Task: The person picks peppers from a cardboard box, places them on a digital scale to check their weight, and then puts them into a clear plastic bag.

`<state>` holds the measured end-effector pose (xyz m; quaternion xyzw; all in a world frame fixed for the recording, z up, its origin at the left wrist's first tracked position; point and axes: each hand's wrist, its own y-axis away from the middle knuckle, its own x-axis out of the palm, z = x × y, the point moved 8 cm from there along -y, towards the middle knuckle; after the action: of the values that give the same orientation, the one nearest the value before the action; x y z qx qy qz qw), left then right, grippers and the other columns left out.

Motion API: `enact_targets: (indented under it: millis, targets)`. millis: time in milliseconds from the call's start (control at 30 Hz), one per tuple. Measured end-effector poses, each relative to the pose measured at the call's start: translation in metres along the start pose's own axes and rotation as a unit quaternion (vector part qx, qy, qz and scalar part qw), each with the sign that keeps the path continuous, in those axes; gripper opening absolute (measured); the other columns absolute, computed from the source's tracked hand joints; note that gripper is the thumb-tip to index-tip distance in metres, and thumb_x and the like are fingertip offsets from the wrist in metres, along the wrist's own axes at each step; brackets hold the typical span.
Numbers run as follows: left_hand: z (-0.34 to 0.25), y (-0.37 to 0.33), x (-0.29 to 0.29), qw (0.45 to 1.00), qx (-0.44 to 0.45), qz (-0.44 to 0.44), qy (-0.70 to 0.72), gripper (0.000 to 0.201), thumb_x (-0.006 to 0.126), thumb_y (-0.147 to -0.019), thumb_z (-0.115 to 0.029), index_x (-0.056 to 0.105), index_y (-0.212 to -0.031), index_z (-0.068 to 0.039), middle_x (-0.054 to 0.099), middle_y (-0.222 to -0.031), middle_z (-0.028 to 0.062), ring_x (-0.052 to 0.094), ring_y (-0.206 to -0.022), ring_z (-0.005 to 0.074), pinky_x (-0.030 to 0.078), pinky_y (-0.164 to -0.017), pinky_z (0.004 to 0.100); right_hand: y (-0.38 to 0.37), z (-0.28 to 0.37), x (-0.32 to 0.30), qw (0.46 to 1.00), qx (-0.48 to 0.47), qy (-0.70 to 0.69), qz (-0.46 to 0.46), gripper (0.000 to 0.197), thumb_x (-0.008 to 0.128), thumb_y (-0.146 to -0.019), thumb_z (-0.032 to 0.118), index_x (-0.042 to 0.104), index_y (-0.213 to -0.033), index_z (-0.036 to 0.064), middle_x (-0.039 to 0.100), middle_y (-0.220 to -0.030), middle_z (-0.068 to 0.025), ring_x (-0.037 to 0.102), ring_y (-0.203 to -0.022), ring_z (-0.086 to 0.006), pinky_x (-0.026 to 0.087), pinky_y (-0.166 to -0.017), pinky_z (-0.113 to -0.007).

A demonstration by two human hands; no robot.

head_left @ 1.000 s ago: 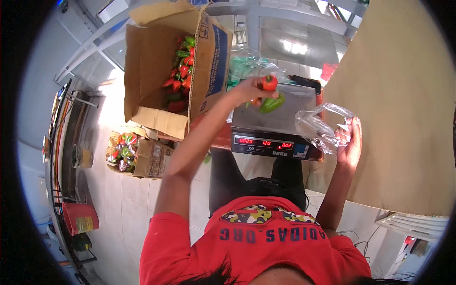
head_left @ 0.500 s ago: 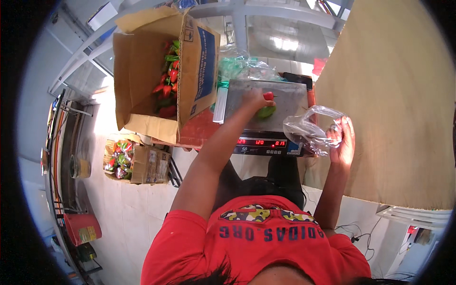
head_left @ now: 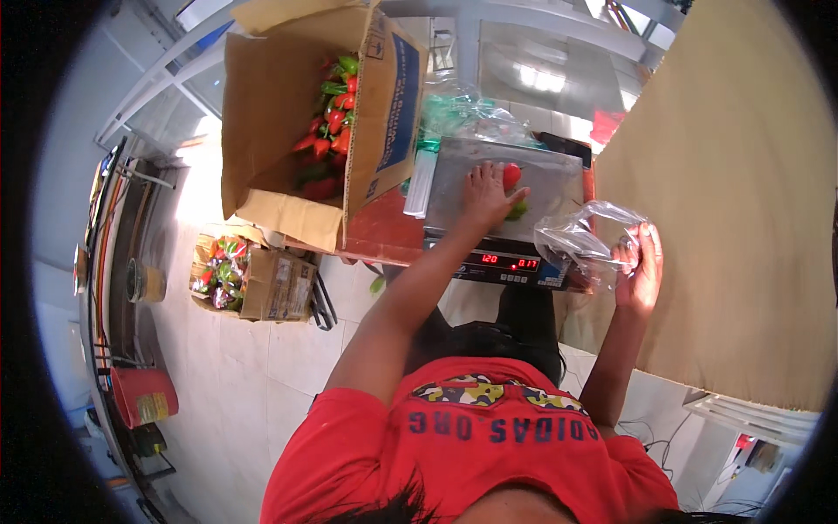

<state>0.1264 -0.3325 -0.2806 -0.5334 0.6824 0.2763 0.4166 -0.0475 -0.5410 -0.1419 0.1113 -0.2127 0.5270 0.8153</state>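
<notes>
My left hand (head_left: pixel 491 194) is over the metal plate of a digital weighing scale (head_left: pixel 555 185), its fingers spread and nothing visibly gripped. Just beyond its thumb sits a red pepper (head_left: pixel 512 176), and a green pepper (head_left: pixel 518 210) shows partly beneath the thumb side. At the scale's right front corner, my right hand (head_left: pixel 644 269) pinches a clear plastic bag (head_left: pixel 576 232) that hangs toward the plate. Red digits glow on the scale's front panel.
Left of the scale, a large open cardboard box (head_left: pixel 288 205) lies tilted with red and green peppers (head_left: pixel 336 118) inside. A smaller box (head_left: pixel 278 284) of bagged peppers stands on the floor. Crumpled clear plastic (head_left: pixel 476 113) lies behind the scale; a wooden board (head_left: pixel 724 210) is at right.
My left hand has spread its fingers and come away from the red pepper. The scale's reading has changed. My right hand still has the bag. The whole view has shifted slightly.
</notes>
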Motion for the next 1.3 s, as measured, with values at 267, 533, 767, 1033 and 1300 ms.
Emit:
enact_targets:
  millis: [267,533,767,1033,1300]
  targets:
    - [-0.04,0.038,-0.074,0.98,0.076,-0.169,0.075,0.067,0.059,-0.084,-0.042,0.04,-0.133,0.0,0.04,-0.134,0.021,0.037,-0.125,0.0364,0.027,-0.106,0.047,-0.004,-0.012,0.016,1.0,0.025,-0.009,0.008,0.019,0.053,-0.095,0.02,0.055,-0.085,0.0047,0.037,-0.054,0.0052,0.029,-0.043,-0.0031,0.032,-0.047,-0.021]
    - [-0.002,0.08,-0.341,0.91,0.147,-0.198,0.333,0.019,0.056,-0.089,-0.011,0.059,-0.106,-0.003,0.062,-0.095,0.0027,0.057,-0.084,0.008,0.047,-0.076,0.0258,-0.014,-0.015,0.009,1.0,0.01,-0.02,0.016,0.019,0.053,-0.095,0.02,0.054,-0.086,0.0045,0.038,-0.053,0.0055,0.03,-0.043,-0.0025,0.031,-0.046,-0.02]
    - [0.231,0.011,-0.316,0.966,0.024,-0.018,-0.258,0.023,0.059,-0.086,-0.013,0.063,-0.106,-0.004,0.065,-0.104,0.0145,0.062,-0.09,0.0211,0.049,-0.078,0.0353,-0.013,-0.028,0.024,0.998,0.039,-0.023,0.045,0.014,0.047,-0.097,0.016,0.051,-0.092,0.004,0.044,-0.064,0.0026,0.032,-0.047,-0.0022,0.029,-0.044,-0.018]
    - [0.342,-0.03,-0.234,0.936,-0.243,0.119,-0.224,0.061,0.072,-0.07,-0.023,0.052,-0.127,-0.014,0.06,-0.117,0.0192,0.057,-0.11,0.0314,0.048,-0.09,0.0424,-0.006,-0.017,0.011,0.999,0.029,-0.027,0.015,0.016,0.051,-0.096,0.019,0.054,-0.088,0.0051,0.042,-0.058,0.0045,0.033,-0.047,-0.0024,0.03,-0.046,-0.021]
    - [0.317,-0.044,-0.228,0.95,-0.245,-0.035,-0.188,0.053,0.07,-0.073,-0.023,0.055,-0.122,-0.01,0.058,-0.118,0.0179,0.056,-0.112,0.0316,0.047,-0.093,0.0443,-0.006,-0.025,0.001,0.999,0.04,-0.028,0.025,0.015,0.048,-0.097,0.018,0.052,-0.093,0.0051,0.045,-0.065,0.0035,0.033,-0.048,-0.0023,0.028,-0.046,-0.02]
